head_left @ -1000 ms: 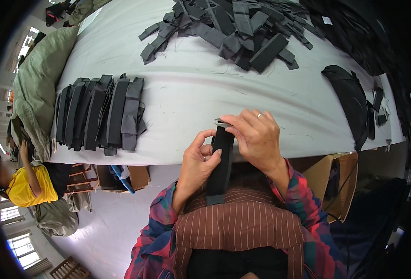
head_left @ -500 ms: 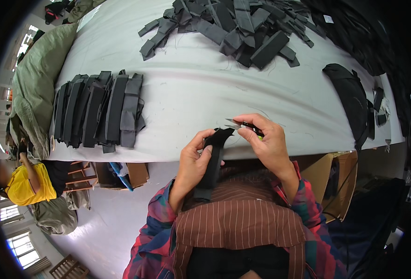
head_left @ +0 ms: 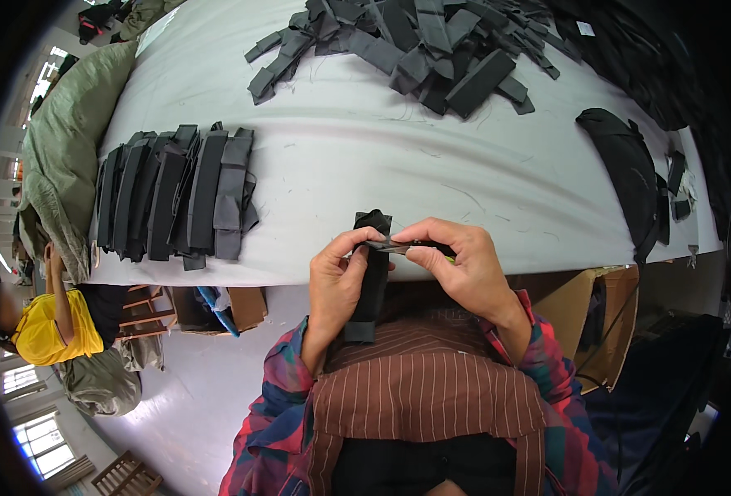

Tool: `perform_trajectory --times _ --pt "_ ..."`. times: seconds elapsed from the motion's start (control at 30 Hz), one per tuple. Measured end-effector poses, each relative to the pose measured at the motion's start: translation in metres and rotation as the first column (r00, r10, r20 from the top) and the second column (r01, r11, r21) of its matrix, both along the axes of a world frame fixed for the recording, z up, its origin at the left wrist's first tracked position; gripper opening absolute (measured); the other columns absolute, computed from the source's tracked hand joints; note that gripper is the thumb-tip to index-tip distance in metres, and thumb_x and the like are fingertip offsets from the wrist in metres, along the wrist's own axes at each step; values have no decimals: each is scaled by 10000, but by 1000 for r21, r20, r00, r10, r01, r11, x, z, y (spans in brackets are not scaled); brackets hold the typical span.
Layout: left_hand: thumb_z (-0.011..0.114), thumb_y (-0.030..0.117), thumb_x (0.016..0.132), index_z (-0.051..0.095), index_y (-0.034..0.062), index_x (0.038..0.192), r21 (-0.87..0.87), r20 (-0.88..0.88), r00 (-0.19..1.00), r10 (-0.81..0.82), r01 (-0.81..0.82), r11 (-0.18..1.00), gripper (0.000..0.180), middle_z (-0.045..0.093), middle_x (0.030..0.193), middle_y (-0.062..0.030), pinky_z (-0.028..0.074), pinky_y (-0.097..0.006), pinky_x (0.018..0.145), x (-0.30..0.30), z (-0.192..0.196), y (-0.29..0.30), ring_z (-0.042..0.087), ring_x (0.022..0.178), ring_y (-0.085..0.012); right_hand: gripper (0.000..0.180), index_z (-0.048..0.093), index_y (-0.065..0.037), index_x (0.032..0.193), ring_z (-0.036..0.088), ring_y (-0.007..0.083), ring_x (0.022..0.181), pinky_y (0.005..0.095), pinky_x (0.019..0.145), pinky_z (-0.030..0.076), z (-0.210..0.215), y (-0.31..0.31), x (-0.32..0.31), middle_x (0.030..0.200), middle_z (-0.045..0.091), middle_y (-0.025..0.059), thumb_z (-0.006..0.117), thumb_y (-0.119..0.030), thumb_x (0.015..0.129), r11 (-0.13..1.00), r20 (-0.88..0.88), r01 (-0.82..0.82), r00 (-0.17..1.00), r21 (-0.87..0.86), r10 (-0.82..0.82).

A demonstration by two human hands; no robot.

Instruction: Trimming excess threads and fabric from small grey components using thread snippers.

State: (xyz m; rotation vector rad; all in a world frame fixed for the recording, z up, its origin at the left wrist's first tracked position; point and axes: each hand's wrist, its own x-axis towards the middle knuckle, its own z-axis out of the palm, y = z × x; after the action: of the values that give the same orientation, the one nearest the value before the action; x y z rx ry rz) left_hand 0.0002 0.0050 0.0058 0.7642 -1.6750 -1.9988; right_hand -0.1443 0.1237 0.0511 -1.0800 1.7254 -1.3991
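A black fabric strip [head_left: 370,293] hangs over the table's near edge, its upper end folded back on the tabletop. My left hand [head_left: 334,277] pinches it near that fold, fingers and thumb pressed together. In my right hand [head_left: 467,263] is a pair of thread snips [head_left: 400,247], dark-handled with a bit of yellow-green. Their blades point left and meet the strip by my left fingertips. What exactly lies between the blades is too small to make out.
Stacked black strips [head_left: 167,194] lie in a row at left, and a loose heap of strips [head_left: 423,50] at the far side. A black curved fabric piece [head_left: 621,174] rests at right. Cardboard boxes [head_left: 605,318] stand below. A person in yellow [head_left: 55,331] is at far left.
My right hand has brought the snips left and slightly down, onto the strip. My left hand has shifted a little left, and the strip's top end now shows above the fingers.
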Motion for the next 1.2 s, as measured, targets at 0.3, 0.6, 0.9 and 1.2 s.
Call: perform_trajectory --times 0.3,0.6,0.9,1.2 --pt "447 -32 943 622 -7 1040 -2 4 1000 -4 4 1000 201 639 911 -75 540 -244 652 2 2 0 668 775 -159 119 676 -27 935 618 108 723 239 676 468 -6 -2 4 776 675 57 625 -62 833 1000 70 20 997 -8 -20" --pt "443 91 967 545 32 1089 477 -83 996 29 14 879 170 624 1010 -157 552 -282 664 16 -4 11 668 863 -233 123 667 -8 955 582 74 775 219 718 450 -9 6 5 818 673 33 607 -51 856 1000 200 22 980 11 -24" --pt "541 159 917 509 28 1109 688 -23 997 -75 70 723 235 611 1066 -165 530 -347 809 39 1 3 638 928 -250 135 663 -14 963 620 102 748 240 686 470 -23 13 16 818 685 64 615 -60 845 1000 141 -13 990 27 9" --pt "552 -73 824 401 22 1317 556 -18 1000 -18 26 831 524 460 1285 -134 471 -282 910 49 12 15 525 1115 -172 133 671 -53 913 641 260 714 310 631 488 -20 23 33 823 676 98 655 -69 782 997 -130 -43 990 62 51"
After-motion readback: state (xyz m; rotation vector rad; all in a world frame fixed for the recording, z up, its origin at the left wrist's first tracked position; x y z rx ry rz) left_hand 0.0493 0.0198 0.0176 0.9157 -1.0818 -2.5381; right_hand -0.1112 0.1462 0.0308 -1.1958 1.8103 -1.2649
